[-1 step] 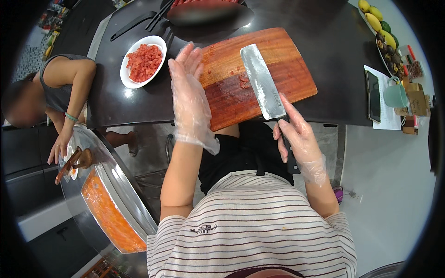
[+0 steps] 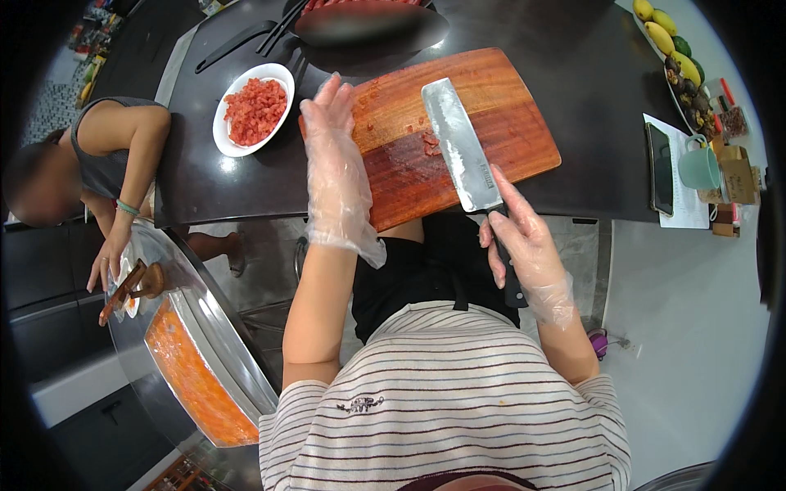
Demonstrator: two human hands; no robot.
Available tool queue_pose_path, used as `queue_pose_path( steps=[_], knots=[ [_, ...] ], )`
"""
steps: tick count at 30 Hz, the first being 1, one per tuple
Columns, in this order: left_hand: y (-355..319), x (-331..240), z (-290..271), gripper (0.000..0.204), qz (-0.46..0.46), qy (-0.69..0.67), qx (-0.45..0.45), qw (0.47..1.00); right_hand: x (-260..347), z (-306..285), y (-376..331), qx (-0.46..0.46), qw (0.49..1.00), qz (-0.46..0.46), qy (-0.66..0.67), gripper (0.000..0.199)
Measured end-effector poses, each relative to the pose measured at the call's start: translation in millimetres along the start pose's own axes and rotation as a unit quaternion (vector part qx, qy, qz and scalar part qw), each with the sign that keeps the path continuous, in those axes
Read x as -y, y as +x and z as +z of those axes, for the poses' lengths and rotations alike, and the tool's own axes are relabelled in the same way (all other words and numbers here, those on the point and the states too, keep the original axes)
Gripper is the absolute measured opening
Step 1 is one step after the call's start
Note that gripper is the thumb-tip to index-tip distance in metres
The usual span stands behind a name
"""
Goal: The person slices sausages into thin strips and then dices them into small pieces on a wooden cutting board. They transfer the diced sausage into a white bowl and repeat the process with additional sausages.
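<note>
A wooden cutting board (image 2: pixel 512 102) lies on the dark counter (image 2: pixel 598 65). My left hand (image 2: pixel 336 172), in a clear plastic glove, rests flat with fingers spread on the board's left edge and holds nothing. My right hand (image 2: pixel 524 241), also gloved, grips the black handle of a cleaver (image 2: pixel 460 139), index finger along the blade's heel. The broad blade lies across the middle of the board. A few red diced bits (image 2: pixel 429 144) sit on the board just left of the blade. A white oval bowl (image 2: pixel 223 135) of red diced pieces stands to the board's left.
A dark pan (image 2: pixel 368 24) and black utensils (image 2: pixel 237 45) sit at the counter's far side. On the right are a phone (image 2: pixel 660 168), a mint mug (image 2: pixel 698 168) and fruit (image 2: pixel 667 37). Another person (image 2: pixel 106 164) reaches toward a metal tray (image 2: pixel 237 360) of orange food, lower left.
</note>
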State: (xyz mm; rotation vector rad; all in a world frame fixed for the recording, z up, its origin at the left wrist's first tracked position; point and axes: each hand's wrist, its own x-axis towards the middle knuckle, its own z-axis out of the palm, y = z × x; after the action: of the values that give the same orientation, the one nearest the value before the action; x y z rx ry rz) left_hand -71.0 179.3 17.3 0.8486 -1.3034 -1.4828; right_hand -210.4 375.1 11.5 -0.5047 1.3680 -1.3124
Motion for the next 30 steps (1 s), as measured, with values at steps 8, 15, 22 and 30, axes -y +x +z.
queue_pose_path(
  steps=[8,15,22,30],
  knots=[
    [-15.8,5.1,22.4,0.099,-0.060,-0.093,0.050,0.993,-7.0,26.3,5.3,0.026,1.000,0.006,0.016,0.066],
    [-6.5,1.5,11.0,0.095,-0.002,-0.092,-0.002,0.996,-15.1,34.8,13.1,0.055,0.998,-0.016,0.022,0.068],
    [17.6,-7.5,1.9,0.099,-0.092,-0.025,0.083,0.992,-17.2,40.9,17.4,0.063,0.997,-0.030,0.016,0.070],
    [-18.6,1.8,18.9,0.096,-0.059,-0.114,0.049,0.991,-20.3,39.5,19.2,0.081,0.996,-0.020,0.019,0.070]
  ],
)
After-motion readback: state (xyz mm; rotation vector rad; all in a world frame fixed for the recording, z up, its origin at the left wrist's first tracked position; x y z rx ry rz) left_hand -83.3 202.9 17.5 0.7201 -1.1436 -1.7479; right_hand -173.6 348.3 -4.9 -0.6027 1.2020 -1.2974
